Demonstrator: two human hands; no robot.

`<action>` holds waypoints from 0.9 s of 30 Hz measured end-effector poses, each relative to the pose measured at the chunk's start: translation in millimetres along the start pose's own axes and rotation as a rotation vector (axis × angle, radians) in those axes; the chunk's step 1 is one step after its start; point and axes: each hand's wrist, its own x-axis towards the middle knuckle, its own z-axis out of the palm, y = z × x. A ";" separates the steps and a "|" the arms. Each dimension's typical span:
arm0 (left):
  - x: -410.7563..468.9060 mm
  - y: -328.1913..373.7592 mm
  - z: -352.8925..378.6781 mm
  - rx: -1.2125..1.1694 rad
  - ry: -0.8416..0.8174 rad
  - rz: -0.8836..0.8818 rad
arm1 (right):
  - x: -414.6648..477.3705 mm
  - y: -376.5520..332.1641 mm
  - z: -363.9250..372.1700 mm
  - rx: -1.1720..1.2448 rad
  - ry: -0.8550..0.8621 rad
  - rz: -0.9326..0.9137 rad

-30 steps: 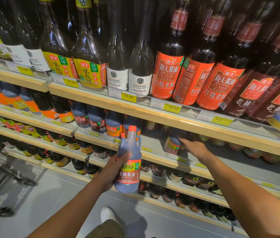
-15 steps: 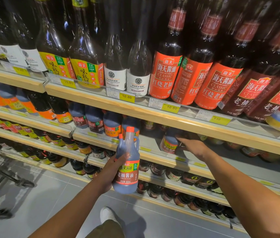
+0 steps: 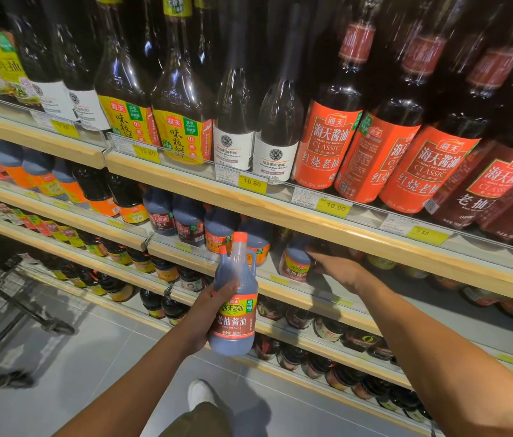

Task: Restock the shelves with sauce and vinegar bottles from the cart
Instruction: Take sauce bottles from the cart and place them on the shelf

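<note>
The left hand grips the full, likely heavy, slick soy sauce bottle by its body, just off the middle shelf front edge, its neck handle the surer hold, while the right hand reaches a shelved bottle, its grip unclear in shadow.

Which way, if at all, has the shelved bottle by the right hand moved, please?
Yes. The shelved bottle has slid left: formerly straight below the 10.90 tag, now left of it, nearer the row of blue bottles.

Top-shelf bottles cut off at necks by upper edge, cart cropped at left edge and blurred, right grip fingertips lost in shelf shadow beside shelved bottle, left grip fingers hidden behind held bottle
</note>
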 end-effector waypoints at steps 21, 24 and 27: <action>7.1 2.6 6.9 -0.010 -0.036 0.022 | 7.2 -1.8 26.3 0.095 0.199 -0.099; 9.3 3.6 17.8 -0.018 -0.091 0.014 | -7.9 12.1 15.9 0.131 0.331 -0.187; 11.5 7.4 35.9 -0.008 -0.130 0.006 | -29.5 26.8 11.3 0.141 0.310 -0.259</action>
